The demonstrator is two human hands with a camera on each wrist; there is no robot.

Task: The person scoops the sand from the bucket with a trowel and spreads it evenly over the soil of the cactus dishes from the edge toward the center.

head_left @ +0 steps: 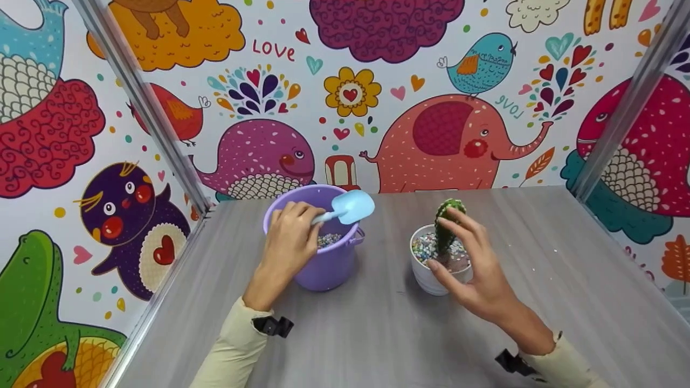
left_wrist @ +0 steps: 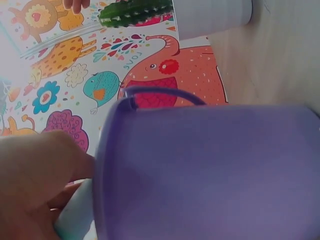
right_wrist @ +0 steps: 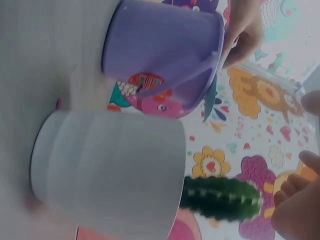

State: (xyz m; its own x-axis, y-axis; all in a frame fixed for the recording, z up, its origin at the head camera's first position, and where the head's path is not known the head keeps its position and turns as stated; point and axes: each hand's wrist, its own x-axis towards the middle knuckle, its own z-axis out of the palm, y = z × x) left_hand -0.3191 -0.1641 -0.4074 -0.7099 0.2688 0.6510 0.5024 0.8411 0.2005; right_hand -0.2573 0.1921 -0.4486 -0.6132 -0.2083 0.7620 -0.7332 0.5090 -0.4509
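Observation:
My left hand (head_left: 291, 237) grips the handle of a light blue toy shovel (head_left: 353, 207) above the rim of a purple bucket (head_left: 326, 269). The shovel's blade points to the right, over the bucket's edge. Small multicoloured pebbles (head_left: 329, 240) lie inside the bucket. A green cactus (head_left: 445, 233) stands upright in a white pot (head_left: 431, 283) among coloured pebbles and a brown patch. Around the cactus my right hand (head_left: 481, 275) is held with thumb and fingers spread and nothing between them. In the right wrist view, its fingers (right_wrist: 297, 200) are apart from the cactus tip.
Both containers stand on a grey wood-grain table (head_left: 372, 334), the pot to the right of the bucket. Walls with cartoon animals (head_left: 442, 145) enclose the back and sides, with metal posts (head_left: 156, 118) at the corners. A few tiny white specks lie right of the pot.

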